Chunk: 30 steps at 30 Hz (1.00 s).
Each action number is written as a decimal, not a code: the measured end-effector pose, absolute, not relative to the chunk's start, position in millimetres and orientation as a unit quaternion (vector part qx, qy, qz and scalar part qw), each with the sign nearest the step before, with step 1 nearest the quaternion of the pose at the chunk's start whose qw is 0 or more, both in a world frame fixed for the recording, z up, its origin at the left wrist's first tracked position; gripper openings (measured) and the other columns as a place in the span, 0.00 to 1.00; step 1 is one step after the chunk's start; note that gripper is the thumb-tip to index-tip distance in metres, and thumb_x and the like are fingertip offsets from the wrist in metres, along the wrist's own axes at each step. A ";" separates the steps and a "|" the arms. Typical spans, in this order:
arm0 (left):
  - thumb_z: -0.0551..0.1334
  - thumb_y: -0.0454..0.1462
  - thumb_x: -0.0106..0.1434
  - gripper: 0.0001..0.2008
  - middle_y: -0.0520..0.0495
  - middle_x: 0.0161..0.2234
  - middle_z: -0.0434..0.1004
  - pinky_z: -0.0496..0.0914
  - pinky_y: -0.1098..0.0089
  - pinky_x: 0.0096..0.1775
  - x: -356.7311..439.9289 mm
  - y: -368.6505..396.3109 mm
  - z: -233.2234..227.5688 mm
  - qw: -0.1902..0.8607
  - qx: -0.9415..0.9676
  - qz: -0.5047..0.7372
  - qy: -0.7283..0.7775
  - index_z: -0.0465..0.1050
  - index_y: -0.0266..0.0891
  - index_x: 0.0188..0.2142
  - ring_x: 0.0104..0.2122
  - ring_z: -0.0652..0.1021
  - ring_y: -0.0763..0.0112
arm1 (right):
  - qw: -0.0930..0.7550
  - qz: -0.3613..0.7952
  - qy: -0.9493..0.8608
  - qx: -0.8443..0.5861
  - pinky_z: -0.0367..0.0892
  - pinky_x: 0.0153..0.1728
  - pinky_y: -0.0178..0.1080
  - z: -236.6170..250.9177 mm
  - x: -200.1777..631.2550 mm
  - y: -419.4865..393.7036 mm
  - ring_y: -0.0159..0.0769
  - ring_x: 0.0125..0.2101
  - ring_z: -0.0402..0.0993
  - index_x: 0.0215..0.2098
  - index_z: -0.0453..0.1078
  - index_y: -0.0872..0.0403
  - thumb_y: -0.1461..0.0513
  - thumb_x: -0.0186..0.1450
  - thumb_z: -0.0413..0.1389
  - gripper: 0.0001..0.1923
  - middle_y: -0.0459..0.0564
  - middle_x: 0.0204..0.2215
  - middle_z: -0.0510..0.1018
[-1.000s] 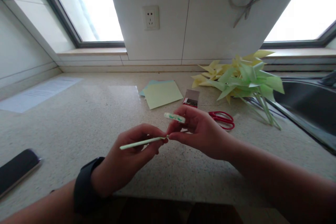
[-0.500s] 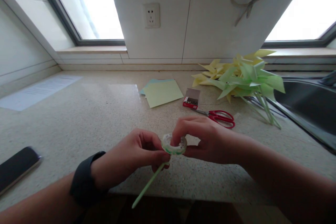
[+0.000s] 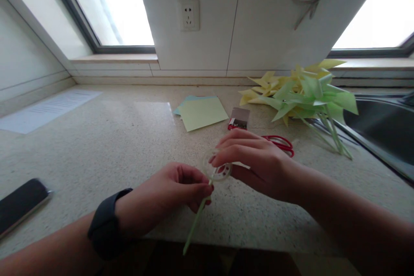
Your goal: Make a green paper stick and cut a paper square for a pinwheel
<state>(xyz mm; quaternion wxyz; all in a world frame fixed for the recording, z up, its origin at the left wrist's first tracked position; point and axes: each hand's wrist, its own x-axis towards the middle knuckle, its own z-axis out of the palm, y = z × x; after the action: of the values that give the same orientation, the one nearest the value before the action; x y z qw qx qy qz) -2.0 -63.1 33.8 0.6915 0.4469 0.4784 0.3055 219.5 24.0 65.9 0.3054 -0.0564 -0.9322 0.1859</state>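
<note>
My left hand [image 3: 186, 187], with a black watch on its wrist, pinches a thin pale green paper stick [image 3: 195, 228] that slants down past the counter's front edge. Right above those fingertips is a clear roll of tape [image 3: 223, 174], held by my right hand [image 3: 255, 161]. The fingers of that hand lie over the roll's top and partly cover it. The stick's upper end meets the roll; how the tape lies on it is too fine to make out. Behind my right hand the red-handled scissors [image 3: 281, 143] are partly hidden.
Green and yellow paper pinwheels [image 3: 307, 92] lie by the sink [image 3: 381, 129] at right. Coloured paper sheets [image 3: 203, 113] and a small red box [image 3: 239, 118] sit mid-counter. A phone [image 3: 24, 207] and a printed sheet [image 3: 48, 110] are at left.
The tape roll has tilted and risen slightly, and my right fingers have shifted from inside its ring to over its top. The stick's lower end has swung right. The view shifted a little.
</note>
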 end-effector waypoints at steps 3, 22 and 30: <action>0.71 0.42 0.62 0.10 0.50 0.28 0.81 0.68 0.76 0.32 -2.1 -60.7 28.4 0.689 0.416 0.370 0.464 0.80 0.37 0.30 0.26 0.75 0.75 | 0.356 0.069 -0.925 -0.111 0.68 0.46 0.45 68.1 220.8 24.2 0.39 0.43 0.69 0.41 0.76 0.52 0.65 0.70 0.58 0.04 0.53 0.41 0.73; 0.72 0.41 0.63 0.07 0.52 0.31 0.80 0.75 0.80 0.34 -3.3 -68.4 21.6 0.683 0.340 0.488 0.423 0.83 0.40 0.34 0.30 0.78 0.78 | 0.352 0.284 -0.862 -0.228 0.71 0.31 0.34 40.8 209.3 21.1 0.30 0.30 0.75 0.43 0.67 0.49 0.60 0.67 0.64 0.11 0.41 0.31 0.76; 0.72 0.38 0.62 0.05 0.48 0.46 0.82 0.75 0.83 0.33 -0.5 -68.6 23.9 0.685 0.326 0.498 0.419 0.84 0.39 0.31 0.40 0.80 0.73 | 0.299 0.572 -0.719 -0.257 0.71 0.26 0.32 31.6 197.7 22.5 0.29 0.25 0.76 0.46 0.64 0.49 0.64 0.64 0.65 0.17 0.37 0.26 0.72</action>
<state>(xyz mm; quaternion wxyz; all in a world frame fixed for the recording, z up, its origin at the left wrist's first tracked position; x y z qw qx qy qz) -0.5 -68.6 23.9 0.6855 0.3261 0.4195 0.4978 197.7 22.5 31.6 0.2992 -0.2568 -0.7189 0.5725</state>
